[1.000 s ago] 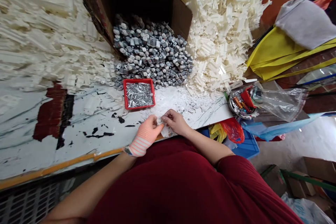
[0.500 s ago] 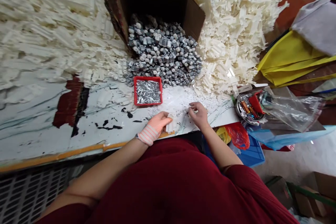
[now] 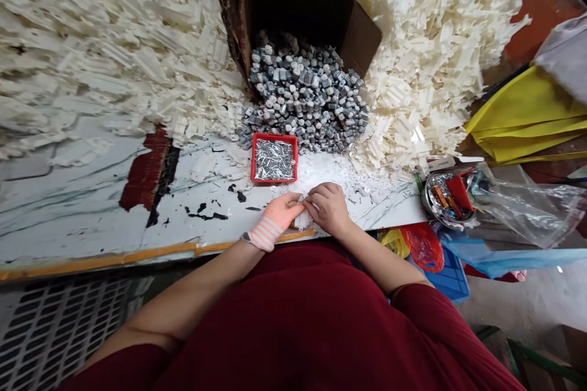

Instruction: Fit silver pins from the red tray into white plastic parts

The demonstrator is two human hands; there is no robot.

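Note:
My left hand [image 3: 277,219], in a striped orange-and-white glove, is closed on a white plastic part [image 3: 300,219] near the table's front edge. Bare, my right hand [image 3: 328,209] meets it from the right, its fingertips pinched together at the top of the part. Whatever small thing is between those fingertips is hidden. Just behind my hands stands a red tray [image 3: 253,165] filled with small shiny metal pins [image 3: 275,160]. Farther back, a heap of small grey metal pieces with white ends [image 3: 307,98] spills from a cardboard box [image 3: 367,40].
Large piles of white plastic parts [image 3: 92,49] lie left and right of the box. On the right are a metal bowl [image 3: 426,203] of odds and ends, a clear plastic bag [image 3: 527,208] and yellow cloth [image 3: 527,116]. Orange tape [image 3: 137,256] runs along the table edge.
My right hand has moved left to join my left hand at the white plastic part, and its fingers have closed. The whole view has shifted slightly, with things appearing farther right.

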